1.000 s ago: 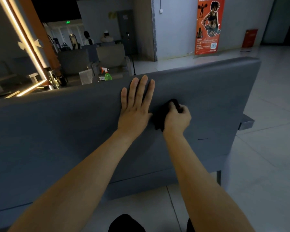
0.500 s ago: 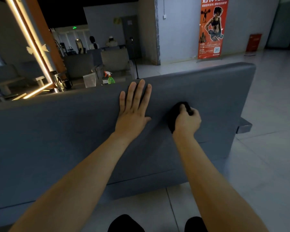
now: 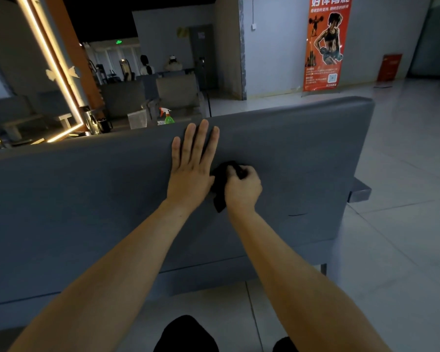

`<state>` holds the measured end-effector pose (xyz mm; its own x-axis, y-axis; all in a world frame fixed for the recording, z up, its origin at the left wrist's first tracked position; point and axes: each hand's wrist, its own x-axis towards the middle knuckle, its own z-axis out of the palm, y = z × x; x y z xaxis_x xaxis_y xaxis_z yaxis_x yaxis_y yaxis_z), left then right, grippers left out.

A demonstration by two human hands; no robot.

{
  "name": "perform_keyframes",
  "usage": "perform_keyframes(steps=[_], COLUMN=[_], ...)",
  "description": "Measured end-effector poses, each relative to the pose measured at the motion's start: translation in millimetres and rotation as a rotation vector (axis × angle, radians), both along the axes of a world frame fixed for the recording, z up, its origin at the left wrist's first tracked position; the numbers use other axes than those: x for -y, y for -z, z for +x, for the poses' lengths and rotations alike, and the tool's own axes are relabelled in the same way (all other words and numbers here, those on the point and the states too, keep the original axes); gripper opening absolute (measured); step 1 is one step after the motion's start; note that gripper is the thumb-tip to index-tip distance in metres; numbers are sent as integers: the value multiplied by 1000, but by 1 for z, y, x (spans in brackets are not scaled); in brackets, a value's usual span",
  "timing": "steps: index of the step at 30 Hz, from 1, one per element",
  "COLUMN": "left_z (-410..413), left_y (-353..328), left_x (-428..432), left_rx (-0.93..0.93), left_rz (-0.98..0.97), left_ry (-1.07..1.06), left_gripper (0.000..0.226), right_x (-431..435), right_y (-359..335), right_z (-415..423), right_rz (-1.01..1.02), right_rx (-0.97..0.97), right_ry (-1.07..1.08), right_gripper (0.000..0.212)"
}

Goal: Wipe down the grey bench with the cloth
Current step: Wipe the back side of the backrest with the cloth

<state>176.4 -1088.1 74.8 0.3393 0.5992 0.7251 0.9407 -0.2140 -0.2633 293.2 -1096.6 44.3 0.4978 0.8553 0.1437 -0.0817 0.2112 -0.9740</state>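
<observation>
On the grey counter (image 3: 290,153) back, the black cloth (image 3: 220,189) is bunched in the closed right hand (image 3: 243,188); the left hand (image 3: 191,171) is pressed flat, fingers spread, just beside it.

Left hand (image 3: 191,174) flat, right hand (image 3: 243,190) fisted

Two hands (image 3: 191,174) (image 3: 243,190), one cloth (image 3: 220,196), one table (image 3: 290,158), one spray bottle (image 3: 168,117) and one poster (image 3: 327,41) are seen.
</observation>
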Motion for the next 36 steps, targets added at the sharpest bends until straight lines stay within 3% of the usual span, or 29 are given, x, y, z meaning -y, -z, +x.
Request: perform_keyframes(steps=[6, 12, 15, 18, 21, 29, 33, 36], left_z=[19, 26, 15, 6, 25, 55, 62, 66], left_y=[6, 6, 13, 13, 9, 15, 16, 18], left_x=[1, -8, -11, -12, -16, -23, -28, -28], left_rx=[136, 204, 149, 118, 216, 354, 374, 392], left_rz=[43, 104, 152, 166, 175, 200, 187, 173], left_ry=[-29, -40, -25, 0, -64, -96, -87, -78], left_gripper=[115, 111, 101, 100, 109, 127, 126, 115], right_x=[-19, -12, -3, -4, -12, -41, -40, -29], right_y=[-1, -2, 4, 8, 13, 43, 44, 42], right_z=[109, 53, 13, 18, 42, 180, 176, 112], right_rz=[-84, 0, 59, 113, 121, -80, -63, 13], right_rx=[-244, -37, -19, 59, 122, -76, -69, 71], right_ry=[314, 150, -51, -108, -55, 405, 413, 185], right_gripper=[13, 12, 7, 7, 6, 15, 9, 8])
